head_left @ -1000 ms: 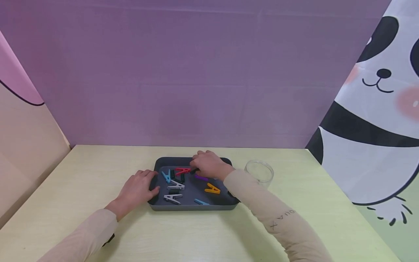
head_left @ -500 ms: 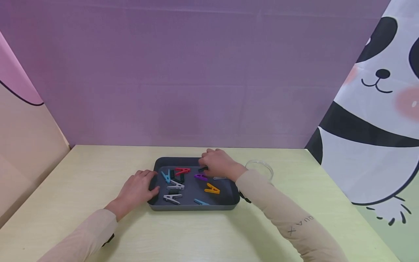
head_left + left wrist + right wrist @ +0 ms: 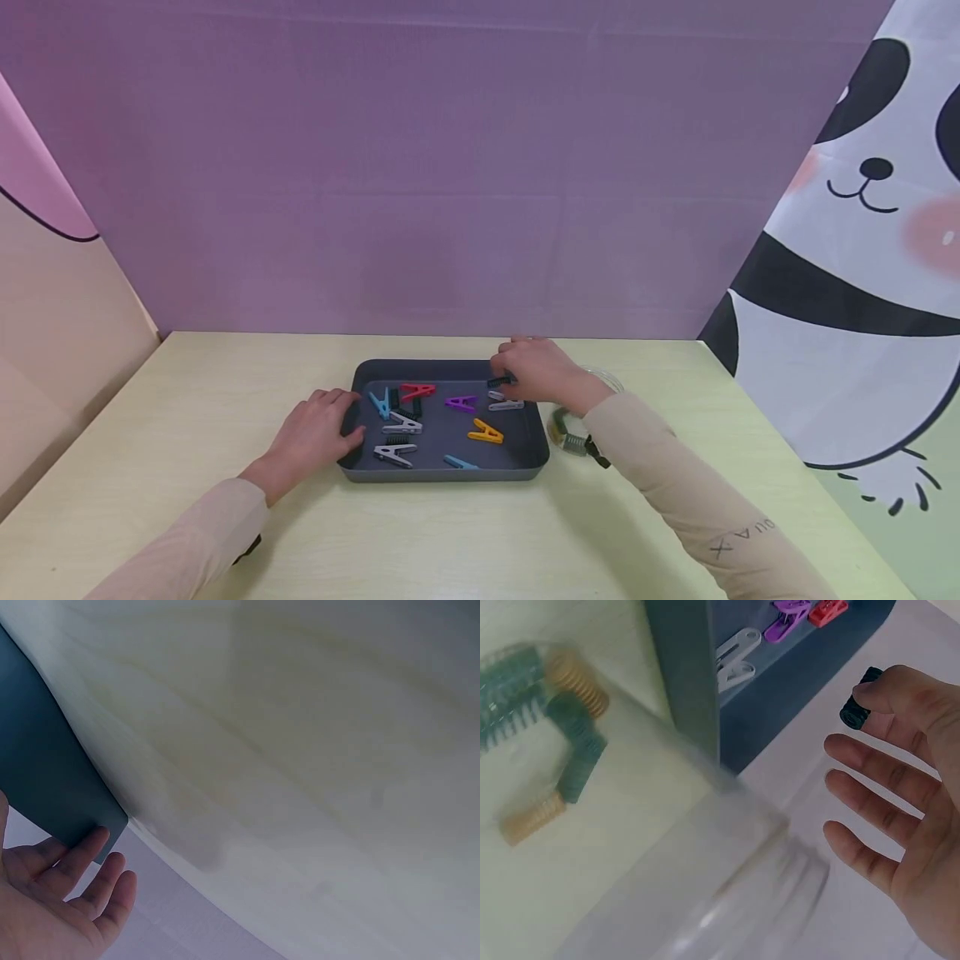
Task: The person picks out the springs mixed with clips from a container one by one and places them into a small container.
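Observation:
My right hand [image 3: 542, 369] pinches a small dark coil spring [image 3: 855, 705] between thumb and index finger, over the back right of a dark grey tray [image 3: 442, 476]. In the right wrist view its other fingers are spread apart. My left hand [image 3: 318, 425] rests at the tray's left side, fingers relaxed and touching the outer wall. Inside the tray lie a red clip [image 3: 417, 390], a purple clip [image 3: 461, 403], an orange clip [image 3: 486, 432], grey-white clips [image 3: 395, 454], light blue clips [image 3: 380, 405] and dark springs [image 3: 417, 407].
A clear round jar [image 3: 757, 862] stands right of the tray, partly behind my right forearm. Several green and orange springs [image 3: 577, 742] are in it. The pale wooden table [image 3: 450, 542] meets a purple backdrop [image 3: 442, 208] at its far edge.
My right hand has moved right across the back of the tray, carrying the dark spring towards the jar's side. The purple and right-hand grey-white clips have come into view. My left hand stays put.

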A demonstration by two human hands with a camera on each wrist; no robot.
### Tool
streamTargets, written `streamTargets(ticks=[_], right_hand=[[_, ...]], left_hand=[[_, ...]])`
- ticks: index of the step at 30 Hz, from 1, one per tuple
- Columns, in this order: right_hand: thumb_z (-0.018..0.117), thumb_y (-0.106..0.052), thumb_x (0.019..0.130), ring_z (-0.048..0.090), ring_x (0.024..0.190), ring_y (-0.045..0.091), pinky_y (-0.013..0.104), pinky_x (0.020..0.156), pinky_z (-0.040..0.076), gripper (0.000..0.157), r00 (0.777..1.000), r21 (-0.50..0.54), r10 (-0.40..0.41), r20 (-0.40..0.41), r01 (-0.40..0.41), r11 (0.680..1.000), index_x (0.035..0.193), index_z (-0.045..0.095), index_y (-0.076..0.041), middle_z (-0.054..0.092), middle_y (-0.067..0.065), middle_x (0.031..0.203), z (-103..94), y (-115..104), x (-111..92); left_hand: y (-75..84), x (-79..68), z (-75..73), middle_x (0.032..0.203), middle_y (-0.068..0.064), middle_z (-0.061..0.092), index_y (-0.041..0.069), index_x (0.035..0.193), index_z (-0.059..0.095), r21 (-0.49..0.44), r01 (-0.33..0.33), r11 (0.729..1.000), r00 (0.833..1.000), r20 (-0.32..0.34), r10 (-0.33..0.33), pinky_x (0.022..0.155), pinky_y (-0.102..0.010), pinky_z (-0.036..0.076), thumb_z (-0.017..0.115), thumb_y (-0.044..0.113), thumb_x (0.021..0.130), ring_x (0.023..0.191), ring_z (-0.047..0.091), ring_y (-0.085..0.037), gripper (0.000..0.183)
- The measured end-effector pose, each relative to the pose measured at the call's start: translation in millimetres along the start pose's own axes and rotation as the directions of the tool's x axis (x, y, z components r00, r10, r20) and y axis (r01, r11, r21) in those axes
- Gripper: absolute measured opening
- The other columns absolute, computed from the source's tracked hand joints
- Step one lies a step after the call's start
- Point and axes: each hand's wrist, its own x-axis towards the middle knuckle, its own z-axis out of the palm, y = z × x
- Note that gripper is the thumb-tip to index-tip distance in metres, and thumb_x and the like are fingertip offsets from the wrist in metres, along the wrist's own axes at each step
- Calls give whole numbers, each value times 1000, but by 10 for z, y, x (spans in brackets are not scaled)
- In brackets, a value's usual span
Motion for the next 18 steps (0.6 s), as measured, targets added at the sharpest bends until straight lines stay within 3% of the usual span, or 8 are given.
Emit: streamTargets(ticks=[5, 18], right_hand=[[69, -26, 75, 52, 81, 15, 34, 69, 48, 13, 999, 3, 20, -27, -20, 1000, 85, 66, -19, 62, -4, 85, -37, 81, -121], [68, -21, 75, 51, 79, 13, 33, 65, 46, 12, 993, 72, 86, -82, -80, 994, 86, 66, -18, 63, -5, 86, -178, 297, -479]], left_hand=[[16, -7, -21, 111, -15, 62, 3, 112, 58, 9, -7, 1000, 1000, -17, 7, 82, -45, 49, 66, 29, 78, 102, 55, -32, 44], [5, 13, -23, 115, -15, 60, 4, 116, 57, 14, 12, 1000, 1000, 27, -13, 86, -46, 47, 63, 33, 80, 106, 54, -33, 47]])
